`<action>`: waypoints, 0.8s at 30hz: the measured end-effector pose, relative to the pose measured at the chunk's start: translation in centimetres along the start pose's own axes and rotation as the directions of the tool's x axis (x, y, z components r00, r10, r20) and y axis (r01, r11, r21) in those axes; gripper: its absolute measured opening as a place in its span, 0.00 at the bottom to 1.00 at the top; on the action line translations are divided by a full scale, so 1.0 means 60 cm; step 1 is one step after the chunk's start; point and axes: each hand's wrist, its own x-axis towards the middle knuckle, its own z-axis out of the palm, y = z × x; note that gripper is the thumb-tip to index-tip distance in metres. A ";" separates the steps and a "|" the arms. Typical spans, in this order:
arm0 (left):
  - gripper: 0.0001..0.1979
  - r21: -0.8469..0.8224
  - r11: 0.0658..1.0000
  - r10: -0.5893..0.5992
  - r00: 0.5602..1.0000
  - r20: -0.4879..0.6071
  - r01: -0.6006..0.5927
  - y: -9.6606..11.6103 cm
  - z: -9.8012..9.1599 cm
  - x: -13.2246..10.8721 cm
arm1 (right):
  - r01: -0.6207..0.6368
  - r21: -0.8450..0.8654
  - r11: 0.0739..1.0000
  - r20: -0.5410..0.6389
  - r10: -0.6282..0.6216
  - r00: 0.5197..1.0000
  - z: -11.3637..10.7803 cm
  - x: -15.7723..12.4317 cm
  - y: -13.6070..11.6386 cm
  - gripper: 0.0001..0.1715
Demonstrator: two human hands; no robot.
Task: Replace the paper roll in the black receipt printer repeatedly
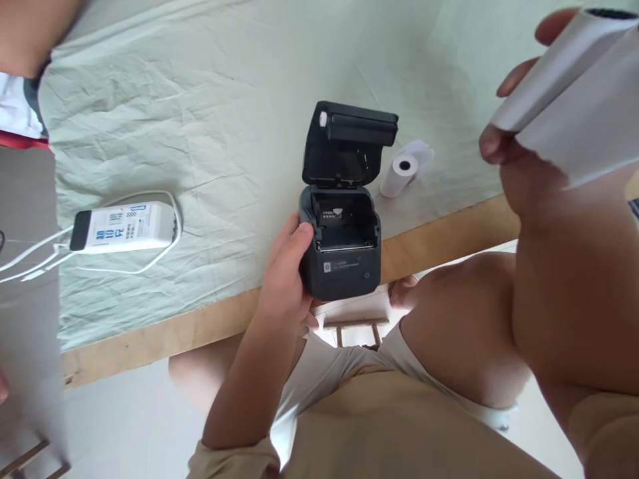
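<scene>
My left hand (287, 269) grips the left side of a small black label printer (344, 269) at the table's front edge. The printer's lid (344, 150) is swung up, and its paper bay shows no roll inside. Up at the right, my right hand (519, 143) holds a white paper roll (559, 73) with a dark core, fingers around its far side and thumb near its lower end. A loose sheet of its paper hangs over my wrist. Just right of the printer lid, a second, smaller paper roll (394, 179) stands on the cloth with its end partly unwound.
A pale green wrinkled cloth (224, 133) covers the table, with a bare wooden edge (174, 332) along the front. At left lies a white power adapter-like box (130, 226) with looped white cables. Another person's arm (34, 33) reaches in at the top left.
</scene>
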 end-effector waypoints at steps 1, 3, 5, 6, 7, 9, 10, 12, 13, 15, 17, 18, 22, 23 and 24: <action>0.18 0.005 1.000 -0.013 1.000 0.006 0.013 0.001 0.000 0.000 | -0.006 0.122 0.993 -0.201 0.030 0.979 -0.004 0.005 0.025 0.31; 0.19 -0.003 1.000 -0.004 1.000 0.005 0.004 0.001 -0.001 -0.002 | -0.062 0.173 0.983 -0.283 0.110 0.953 -0.006 0.007 0.059 0.19; 0.20 -0.004 1.000 0.004 1.000 0.010 -0.004 0.001 -0.001 -0.002 | -0.129 0.107 0.986 -0.262 0.153 0.953 -0.005 0.001 0.070 0.14; 0.20 -0.003 1.000 0.009 1.000 0.011 -0.009 0.000 -0.001 -0.002 | -0.140 0.034 0.990 -0.234 0.144 0.961 -0.005 -0.004 0.069 0.14; 0.20 -0.005 1.000 0.018 1.000 0.010 -0.018 0.000 0.000 -0.002 | -0.128 -0.046 0.991 -0.207 0.116 0.971 -0.005 -0.008 0.067 0.14; 0.19 -0.007 0.999 0.035 0.999 0.002 -0.035 -0.002 0.000 -0.001 | -0.068 -0.206 0.976 -0.154 0.036 0.987 -0.006 -0.014 0.067 0.15; 0.19 -0.005 0.999 0.038 0.999 0.000 -0.038 -0.002 0.000 0.000 | -0.043 -0.268 0.962 -0.139 0.006 0.990 -0.007 -0.014 0.070 0.15; 0.20 0.007 1.000 0.027 1.000 0.008 -0.027 -0.001 0.002 0.000 | -0.048 -0.330 0.943 -0.142 0.001 0.990 -0.008 -0.012 0.082 0.17; 0.20 0.013 1.000 0.018 1.000 0.010 -0.018 0.000 0.002 0.000 | -0.072 -0.345 0.936 -0.148 0.022 0.989 -0.009 -0.010 0.088 0.21; 0.20 0.014 1.000 0.018 1.000 -0.003 -0.018 0.001 0.004 0.000 | -0.116 -0.342 0.932 -0.139 0.072 0.988 -0.010 -0.010 0.089 0.28; 0.20 0.011 1.000 0.024 1.000 -0.020 -0.024 0.002 0.005 0.000 | -0.095 -0.339 0.936 -0.140 0.050 0.989 -0.009 -0.013 0.071 0.30; 0.20 0.014 1.000 0.023 1.000 -0.022 -0.022 0.002 0.005 -0.001 | -0.054 -0.341 0.938 -0.156 0.000 0.988 -0.006 -0.017 0.054 0.29; 0.21 0.042 0.999 -0.001 1.000 -0.020 0.002 0.004 0.007 -0.004 | 0.195 -0.347 0.917 -0.108 -0.246 0.963 0.027 -0.023 -0.011 0.25; 0.21 0.048 0.999 -0.008 1.000 -0.025 0.009 0.004 0.007 -0.004 | 0.264 -0.328 0.907 -0.050 -0.296 0.954 0.039 -0.021 -0.018 0.28; 0.21 0.054 0.998 -0.012 0.999 -0.030 0.014 0.005 0.008 -0.005 | 0.292 -0.314 0.903 -0.012 -0.311 0.950 0.051 -0.016 -0.020 0.30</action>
